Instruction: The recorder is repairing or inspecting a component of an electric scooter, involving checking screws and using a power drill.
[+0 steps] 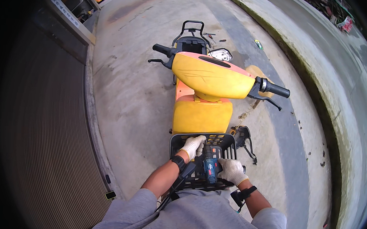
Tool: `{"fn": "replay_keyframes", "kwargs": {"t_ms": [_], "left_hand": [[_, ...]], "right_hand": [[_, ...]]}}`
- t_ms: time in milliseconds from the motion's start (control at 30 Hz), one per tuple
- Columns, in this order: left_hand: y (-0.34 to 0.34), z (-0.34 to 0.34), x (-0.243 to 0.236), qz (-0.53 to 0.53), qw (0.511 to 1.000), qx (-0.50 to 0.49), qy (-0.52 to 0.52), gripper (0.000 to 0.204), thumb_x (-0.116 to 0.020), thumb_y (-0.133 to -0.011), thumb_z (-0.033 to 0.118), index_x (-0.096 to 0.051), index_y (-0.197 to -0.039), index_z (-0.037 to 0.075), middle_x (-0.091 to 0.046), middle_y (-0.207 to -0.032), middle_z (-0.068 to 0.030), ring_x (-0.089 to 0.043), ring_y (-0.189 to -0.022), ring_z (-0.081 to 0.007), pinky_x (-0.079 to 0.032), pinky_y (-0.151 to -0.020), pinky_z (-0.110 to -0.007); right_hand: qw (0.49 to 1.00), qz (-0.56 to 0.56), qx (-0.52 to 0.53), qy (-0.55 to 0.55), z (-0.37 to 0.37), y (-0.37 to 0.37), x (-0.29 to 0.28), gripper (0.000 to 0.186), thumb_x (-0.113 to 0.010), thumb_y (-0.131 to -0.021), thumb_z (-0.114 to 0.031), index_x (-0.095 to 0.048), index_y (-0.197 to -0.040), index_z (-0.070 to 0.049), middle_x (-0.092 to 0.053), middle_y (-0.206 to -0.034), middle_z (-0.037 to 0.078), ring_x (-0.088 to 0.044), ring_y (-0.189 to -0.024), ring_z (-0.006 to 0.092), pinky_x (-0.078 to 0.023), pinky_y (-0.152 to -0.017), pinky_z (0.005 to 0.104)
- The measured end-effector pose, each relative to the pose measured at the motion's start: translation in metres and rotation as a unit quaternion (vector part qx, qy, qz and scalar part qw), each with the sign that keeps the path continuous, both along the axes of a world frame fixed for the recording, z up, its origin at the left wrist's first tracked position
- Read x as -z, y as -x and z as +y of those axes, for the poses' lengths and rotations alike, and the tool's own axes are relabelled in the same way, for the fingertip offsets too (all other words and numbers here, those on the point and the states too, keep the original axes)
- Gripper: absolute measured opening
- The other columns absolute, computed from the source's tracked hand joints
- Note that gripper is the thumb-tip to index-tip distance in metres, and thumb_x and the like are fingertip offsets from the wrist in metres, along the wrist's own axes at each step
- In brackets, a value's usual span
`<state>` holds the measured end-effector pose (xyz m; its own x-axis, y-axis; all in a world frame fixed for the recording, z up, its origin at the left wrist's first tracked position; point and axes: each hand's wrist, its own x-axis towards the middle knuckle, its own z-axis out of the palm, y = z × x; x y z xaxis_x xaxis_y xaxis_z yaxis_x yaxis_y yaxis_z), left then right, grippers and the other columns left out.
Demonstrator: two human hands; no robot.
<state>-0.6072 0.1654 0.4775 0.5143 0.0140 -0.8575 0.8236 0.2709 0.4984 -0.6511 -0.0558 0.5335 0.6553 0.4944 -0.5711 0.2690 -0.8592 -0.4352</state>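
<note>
A black plastic basket (174, 142) is mounted on the front of a yellow and orange scooter (202, 117). Inside it is a blue and black cordless drill (210, 168), its chuck end toward the basket's far wall. My right hand (231, 171), in a white knitted glove, is closed round the drill's grip side, which it largely hides. Close to the chuck, at the far left part of the basket, my gloved left hand (194, 146) has its fingers curled together. What lies between those fingers is hidden.
Handlebars with black grips (277, 89) stand beyond the basket. A black part (244, 137) lies on the concrete to its right. Tools (216, 40) lie near the scooter's rear. A ribbed shutter (43, 143) runs along the left, a low concrete kerb (316, 80) along the right.
</note>
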Motion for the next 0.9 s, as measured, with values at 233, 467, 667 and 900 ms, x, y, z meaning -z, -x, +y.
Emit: {"fn": "replay_keyframes", "kwargs": {"t_ms": [233,467,667,900], "left_hand": [[-0.004,-0.011,0.003,0.000,0.999,-0.029,-0.024,0.024,-0.073,-0.085,0.026,-0.059,-0.072,0.012,-0.047,-0.057,0.0029,-0.038,-0.041,-0.0103,-0.029,-0.039,-0.027],[-0.007,-0.005,0.012,0.036,0.997,-0.053,0.050,0.019,-0.071,-0.082,0.021,-0.059,-0.071,0.011,-0.044,-0.055,0.0052,-0.038,-0.042,-0.0084,-0.031,-0.040,-0.026],[-0.010,-0.001,0.020,0.068,0.984,-0.080,0.141,0.014,-0.066,-0.085,0.021,-0.064,-0.082,0.007,-0.042,-0.054,0.0076,-0.037,-0.042,-0.0058,-0.032,-0.039,-0.025],[0.016,0.002,0.025,0.105,0.959,-0.095,0.245,0.010,-0.058,-0.087,0.014,-0.063,-0.088,0.006,-0.047,-0.058,0.0072,-0.041,-0.043,-0.0060,-0.038,-0.041,-0.025]], "right_hand": [[1.000,0.002,0.001,-0.005,-0.002,-0.001,-0.001,0.063,-0.072,-0.067,-0.031,-0.062,-0.126,-0.012,-0.071,-0.104,0.017,-0.068,-0.097,0.0343,-0.055,-0.085,0.0433],[1.000,0.027,-0.005,0.014,-0.003,0.004,-0.012,0.068,-0.072,-0.066,-0.032,-0.059,-0.130,-0.012,-0.071,-0.102,0.018,-0.069,-0.096,0.0351,-0.055,-0.083,0.0435],[0.995,0.070,-0.034,0.058,-0.002,0.009,-0.019,0.071,-0.071,-0.066,-0.034,-0.056,-0.133,-0.012,-0.071,-0.105,0.017,-0.069,-0.097,0.0340,-0.054,-0.084,0.0434],[0.998,0.049,-0.020,0.041,-0.002,0.012,-0.019,0.071,-0.071,-0.066,-0.034,-0.057,-0.132,-0.011,-0.071,-0.104,0.017,-0.069,-0.097,0.0338,-0.055,-0.083,0.0434]]}}
